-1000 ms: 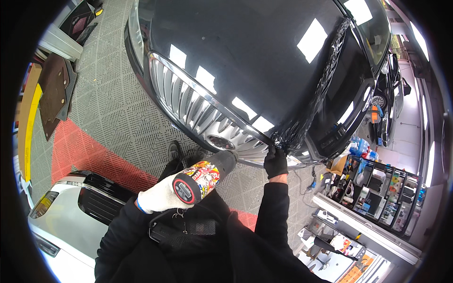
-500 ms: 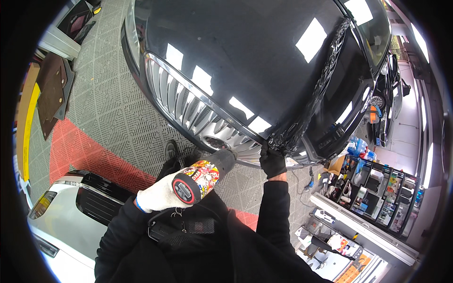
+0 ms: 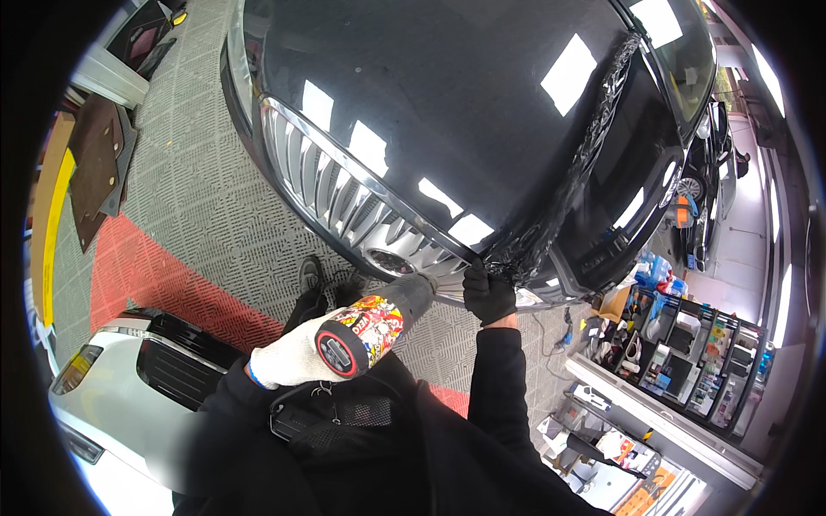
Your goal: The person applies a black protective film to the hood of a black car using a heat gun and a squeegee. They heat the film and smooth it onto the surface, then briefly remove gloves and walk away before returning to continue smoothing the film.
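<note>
My left hand, in a white knit glove, is closed around a heat gun covered in colourful stickers. Its dark nozzle points up and to the right, toward the lower grille. In a black glove, my right hand is closed in a pinch on black film at the front corner of the hood. The film runs as a crumpled strip back along the hood's right side. Beneath it is the glossy black car's hood, and a chrome grille lies to the left of my right hand.
A white car stands close at my lower left. To the right are a black shelf rack of bottles and boxes and a cluttered workbench. A cable lies on the floor near the rack. Brown floor mats lean at far left.
My right hand has shifted slightly left with its fingers curled, and the film's front end has drawn with it. The heat gun has moved slightly right, its nozzle nearer my right hand.
</note>
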Tool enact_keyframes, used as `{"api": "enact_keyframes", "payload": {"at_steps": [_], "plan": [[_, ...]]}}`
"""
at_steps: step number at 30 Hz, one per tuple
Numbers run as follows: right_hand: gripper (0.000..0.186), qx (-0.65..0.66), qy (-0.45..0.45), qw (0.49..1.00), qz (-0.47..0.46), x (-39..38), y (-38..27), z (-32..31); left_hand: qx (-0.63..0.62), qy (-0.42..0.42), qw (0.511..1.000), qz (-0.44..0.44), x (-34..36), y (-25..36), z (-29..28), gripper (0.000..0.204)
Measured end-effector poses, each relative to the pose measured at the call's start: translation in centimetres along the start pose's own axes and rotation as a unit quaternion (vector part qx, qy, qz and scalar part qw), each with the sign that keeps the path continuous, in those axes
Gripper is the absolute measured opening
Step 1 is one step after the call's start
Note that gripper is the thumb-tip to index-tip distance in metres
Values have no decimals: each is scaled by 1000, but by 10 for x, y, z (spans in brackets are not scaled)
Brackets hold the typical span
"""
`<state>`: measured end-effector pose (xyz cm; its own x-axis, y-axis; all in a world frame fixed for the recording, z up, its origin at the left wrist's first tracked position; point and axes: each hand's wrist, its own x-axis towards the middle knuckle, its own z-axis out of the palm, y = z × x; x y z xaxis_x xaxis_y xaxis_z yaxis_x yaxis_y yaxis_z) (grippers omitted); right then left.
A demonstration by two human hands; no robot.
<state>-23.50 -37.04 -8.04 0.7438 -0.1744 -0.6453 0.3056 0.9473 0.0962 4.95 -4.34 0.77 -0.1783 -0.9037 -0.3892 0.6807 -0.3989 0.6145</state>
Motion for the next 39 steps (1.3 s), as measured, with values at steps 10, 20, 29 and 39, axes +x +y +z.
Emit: {"api": "enact_keyframes", "payload": {"at_steps": [10,20,29,39], "plan": [[22,-187,25,980,-66,1,18,12,22,2,1000,16,8,5,6,102],[30,-469,316,748,-347,-14,62,33,65,36,997,12,12,9,6,102],[40,-303,350,697,-548,17,78,54,43,18,999,-10,11,8,-4,102],[41,-337,227,715,-569,14,77,57,49,1,999,-11,2,11,-18,103]]}}
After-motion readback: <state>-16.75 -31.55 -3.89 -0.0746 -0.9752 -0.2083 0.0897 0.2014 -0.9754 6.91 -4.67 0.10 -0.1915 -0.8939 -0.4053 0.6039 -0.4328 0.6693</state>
